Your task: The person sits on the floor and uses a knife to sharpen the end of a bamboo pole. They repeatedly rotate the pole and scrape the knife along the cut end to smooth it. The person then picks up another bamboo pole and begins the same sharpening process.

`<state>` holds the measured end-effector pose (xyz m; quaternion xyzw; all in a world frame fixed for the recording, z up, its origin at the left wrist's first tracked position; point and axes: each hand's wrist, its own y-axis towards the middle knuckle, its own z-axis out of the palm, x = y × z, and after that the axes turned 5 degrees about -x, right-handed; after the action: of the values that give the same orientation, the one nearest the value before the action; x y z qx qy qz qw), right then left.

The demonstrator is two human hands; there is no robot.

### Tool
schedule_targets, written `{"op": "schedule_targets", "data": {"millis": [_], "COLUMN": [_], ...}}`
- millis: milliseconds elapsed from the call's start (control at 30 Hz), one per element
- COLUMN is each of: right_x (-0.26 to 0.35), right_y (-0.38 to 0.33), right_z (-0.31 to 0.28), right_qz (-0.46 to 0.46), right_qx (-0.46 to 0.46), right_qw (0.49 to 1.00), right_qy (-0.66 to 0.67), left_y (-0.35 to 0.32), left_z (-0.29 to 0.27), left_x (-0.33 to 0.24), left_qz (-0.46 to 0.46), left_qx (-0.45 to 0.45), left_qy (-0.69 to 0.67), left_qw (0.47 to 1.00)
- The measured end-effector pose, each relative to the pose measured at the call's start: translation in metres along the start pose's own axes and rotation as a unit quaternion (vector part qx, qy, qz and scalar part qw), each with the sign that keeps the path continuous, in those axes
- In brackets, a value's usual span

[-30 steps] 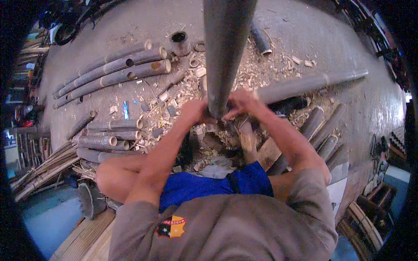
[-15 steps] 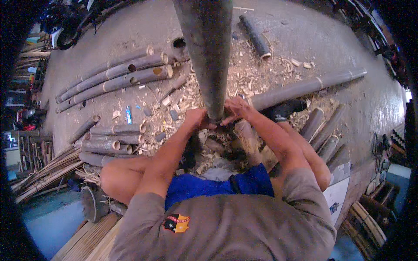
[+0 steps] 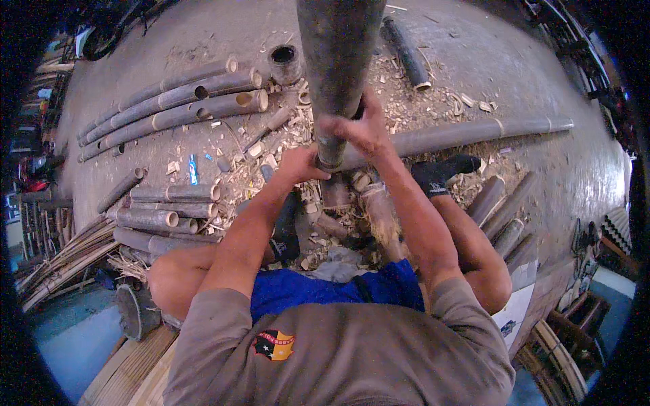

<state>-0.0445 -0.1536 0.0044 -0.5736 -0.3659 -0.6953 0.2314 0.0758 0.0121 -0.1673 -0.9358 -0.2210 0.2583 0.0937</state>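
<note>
Both grips close around one thick bamboo pole (image 3: 338, 61) that stands nearly upright in the upper middle of the frame: our left hand (image 3: 301, 164) cups its lower end and our right hand (image 3: 360, 128) wraps the shaft just above. Since a second ago the pole has swung closer and straighter, its base has risen off the chips, and our right hand has climbed higher on it; we judge we are lifting or re-seating it.

At the far left, split strips fan across the floor (image 3: 203, 27). Next come cut bamboo lengths (image 3: 162, 115) in the upper left and shorter sections (image 3: 156, 206) below them. Wood shavings (image 3: 271, 145) spread round the pole's foot. To the right, a long pole (image 3: 474, 132) lies on the floor beyond our black-socked foot (image 3: 440, 172).
</note>
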Motion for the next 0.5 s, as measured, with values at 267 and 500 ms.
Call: {"op": "schedule_targets", "data": {"millis": [267,500], "right_x": [0.072,0.080], "right_y": [0.018,0.022], "right_z": [0.013,0.030], "right_qz": [0.009,-0.039], "right_qx": [0.022,0.010], "right_qw": [0.999,0.999], "right_qy": [0.029,0.025], "left_y": [-0.014,-0.021], "left_z": [-0.010,-0.009], "left_x": [-0.011,0.003], "left_qz": [-0.027,-0.052], "left_qx": [-0.018,0.012], "left_qy": [0.037,0.040], "left_qw": [0.999,0.998]}}
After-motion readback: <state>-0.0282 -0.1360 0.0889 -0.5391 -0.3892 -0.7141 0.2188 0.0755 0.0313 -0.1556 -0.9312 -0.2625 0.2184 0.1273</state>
